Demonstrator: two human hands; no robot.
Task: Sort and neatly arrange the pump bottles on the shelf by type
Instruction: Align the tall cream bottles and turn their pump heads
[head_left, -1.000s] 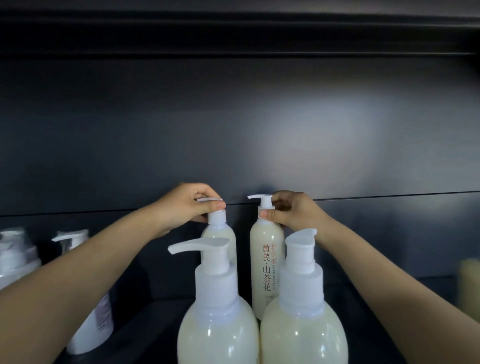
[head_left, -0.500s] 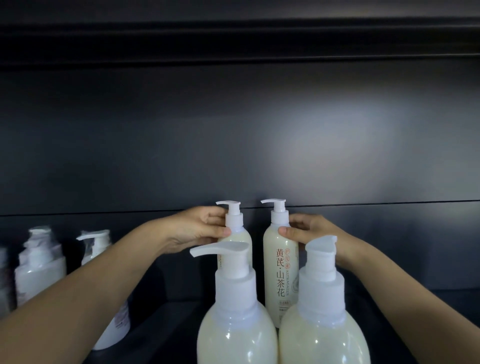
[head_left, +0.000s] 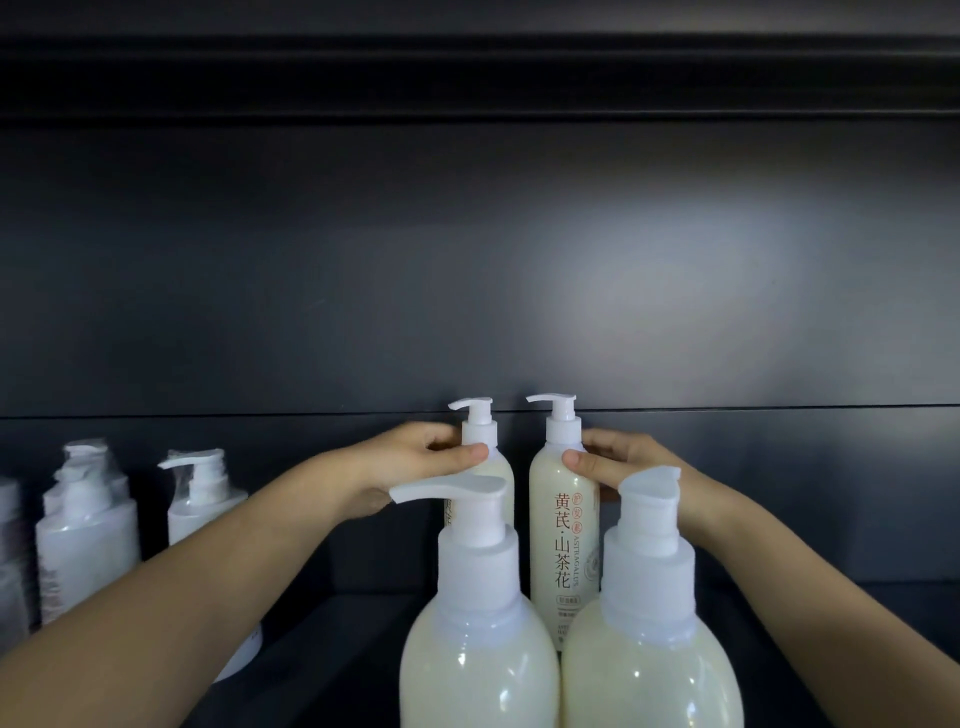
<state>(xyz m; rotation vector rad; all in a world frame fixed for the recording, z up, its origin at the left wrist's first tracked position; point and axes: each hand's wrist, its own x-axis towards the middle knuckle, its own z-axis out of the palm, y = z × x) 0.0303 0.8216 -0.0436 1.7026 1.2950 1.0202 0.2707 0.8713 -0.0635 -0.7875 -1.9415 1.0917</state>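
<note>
Two slim cream pump bottles stand upright at the back of the dark shelf. My left hand (head_left: 426, 457) grips the shoulder of the left slim bottle (head_left: 480, 434), whose body is mostly hidden. My right hand (head_left: 618, 462) holds the shoulder of the right slim bottle (head_left: 563, 540), which shows red-brown lettering. Both pump spouts point left. In front stand two round cream pump bottles, the left round bottle (head_left: 475, 660) with its spout pointing left and the right round bottle (head_left: 649, 665) with its pump head turned toward me.
At the left, several white pump bottles (head_left: 88, 540) wrapped in clear film stand in a row, one white bottle (head_left: 202, 499) partly behind my left forearm. The dark back panel (head_left: 519, 260) rises behind, and the shelf floor (head_left: 332, 649) is dark.
Both hands slid down from the pump heads to the bottle shoulders. The left slim bottle's pump head is now uncovered, and the view has shifted slightly left.
</note>
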